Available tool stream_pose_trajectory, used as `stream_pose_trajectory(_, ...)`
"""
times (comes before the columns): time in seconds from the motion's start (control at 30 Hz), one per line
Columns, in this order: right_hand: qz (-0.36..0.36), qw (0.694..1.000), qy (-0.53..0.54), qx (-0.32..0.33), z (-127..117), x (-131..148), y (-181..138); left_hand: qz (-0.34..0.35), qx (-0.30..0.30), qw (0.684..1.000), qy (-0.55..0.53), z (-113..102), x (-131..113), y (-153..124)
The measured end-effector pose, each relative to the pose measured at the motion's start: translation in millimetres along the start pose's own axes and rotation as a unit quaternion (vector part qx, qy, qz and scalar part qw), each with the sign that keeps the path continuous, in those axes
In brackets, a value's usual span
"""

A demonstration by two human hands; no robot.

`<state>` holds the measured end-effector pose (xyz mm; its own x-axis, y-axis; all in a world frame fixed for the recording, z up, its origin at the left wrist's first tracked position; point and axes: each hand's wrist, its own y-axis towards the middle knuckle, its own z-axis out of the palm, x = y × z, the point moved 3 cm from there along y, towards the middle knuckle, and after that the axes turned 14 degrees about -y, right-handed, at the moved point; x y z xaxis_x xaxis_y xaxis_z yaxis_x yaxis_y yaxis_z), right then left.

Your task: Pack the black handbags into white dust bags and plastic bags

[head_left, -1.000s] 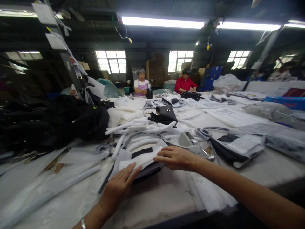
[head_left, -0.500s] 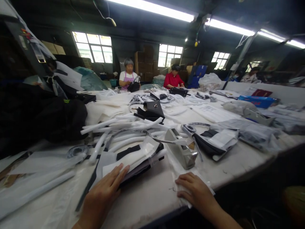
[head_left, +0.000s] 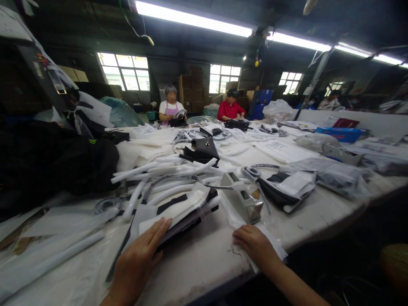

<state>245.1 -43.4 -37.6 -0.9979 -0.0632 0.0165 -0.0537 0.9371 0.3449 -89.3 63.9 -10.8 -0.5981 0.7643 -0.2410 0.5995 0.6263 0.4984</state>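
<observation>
My left hand [head_left: 138, 253] lies with its fingers stretched out along a flat black bag [head_left: 183, 227]. White padding sheets [head_left: 178, 212] cover the bag's upper side, and my thumb is at its near edge. By the table's front edge, my right hand [head_left: 255, 244] has its fingers curled together on a clear plastic bag [head_left: 276, 243]; its fingertips are partly hidden. Just beyond that hand stands a grey tape dispenser [head_left: 244, 202], beside the padded bag's right end. Bare white tabletop shows between my two hands.
White foam tubes [head_left: 162, 168] and a black handbag [head_left: 205, 148] lie farther back. Another black bag with wrapping [head_left: 283, 191] is to the right. Dark cloth [head_left: 57, 157] piles up at left. Two co-workers sit across the table, one in a red top [head_left: 230, 111].
My right hand's fingers have drawn closer together over the plastic, and the hand is slightly farther forward. My left hand stays on the padded bag. The whole view has shifted a little.
</observation>
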Motion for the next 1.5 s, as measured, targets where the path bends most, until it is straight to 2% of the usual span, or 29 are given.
stream_pose_trajectory(0.17, 0.001, 0.999, 0.012, -0.045, -8, 17, 11, -0.011, -0.011, 1.0, -0.009, -2, 0, 2)
stream_pose_trajectory(0.27, 0.006, 0.997, 0.028, -0.069, -8, 46, 13, -0.02, -0.014, 1.0, -0.014, -3, 0, 4)
stream_pose_trajectory(0.33, -0.005, 0.996, 0.042, -0.076, 1, 76, 10, -0.025, -0.015, 0.999, -0.019, -2, 0, 5)
stream_pose_trajectory(0.4, -0.045, 0.994, 0.058, -0.078, 16, 110, 5, -0.025, -0.015, 0.999, -0.023, -1, 0, 6)
stream_pose_trajectory(0.47, -0.116, 0.987, 0.076, -0.084, 31, 142, -2, -0.026, -0.013, 0.999, -0.025, 0, -1, 6)
stream_pose_trajectory(0.57, -0.219, 0.964, 0.122, -0.091, 36, 168, -11, -0.03, -0.008, 0.999, -0.024, 0, -2, 6)
stream_pose_trajectory(0.63, -0.199, 0.962, 0.171, -0.075, 28, 161, -8, -0.034, -0.006, 0.999, -0.022, -1, -3, 6)
stream_pose_trajectory(0.7, -0.106, 0.975, 0.189, -0.053, 19, 140, 3, -0.037, -0.007, 0.999, -0.021, -2, -3, 6)
stream_pose_trajectory(0.77, -0.027, 0.989, 0.141, -0.037, 16, 120, 21, -0.035, -0.012, 0.999, -0.022, -3, -4, 7)
stream_pose_trajectory(0.8, -0.013, 0.994, 0.109, -0.021, 17, 114, 30, -0.033, -0.014, 0.999, -0.023, -4, -4, 7)
stream_pose_trajectory(0.83, -0.02, 0.996, 0.084, 0.003, 21, 113, 40, -0.031, -0.018, 0.999, -0.024, -4, -4, 8)
stream_pose_trajectory(0.9, -0.089, 0.991, 0.081, 0.062, 30, 121, 59, -0.031, -0.027, 0.999, -0.028, -4, -5, 10)
stream_pose_trajectory(1.0, -0.253, 0.95, 0.147, 0.11, 35, 145, 77, -0.04, -0.038, 0.998, -0.031, -4, -6, 12)
stream_pose_trajectory(1.07, -0.301, 0.931, 0.173, 0.115, 34, 154, 83, -0.042, -0.043, 0.998, -0.032, -4, -6, 12)
stream_pose_trajectory(1.2, -0.261, 0.945, 0.166, 0.106, 35, 152, 81, -0.017, -0.065, 0.997, -0.027, -2, -9, 9)
stream_pose_trajectory(1.27, -0.264, 0.945, 0.162, 0.101, 39, 151, 74, 0.001, -0.081, 0.997, -0.016, 1, -11, 7)
stream_pose_trajectory(1.4, -0.248, 0.956, 0.129, 0.093, 57, 155, 62, 0.034, -0.128, 0.991, 0.02, 8, -21, 4)
stream_pose_trajectory(1.43, -0.239, 0.961, 0.115, 0.078, 60, 157, 59, 0.039, -0.142, 0.989, 0.026, 10, -24, 4)
stream_pose_trajectory(1.5, -0.261, 0.96, 0.1, 0.009, 58, 159, 51, 0.046, -0.165, 0.985, 0.033, 13, -28, 1)
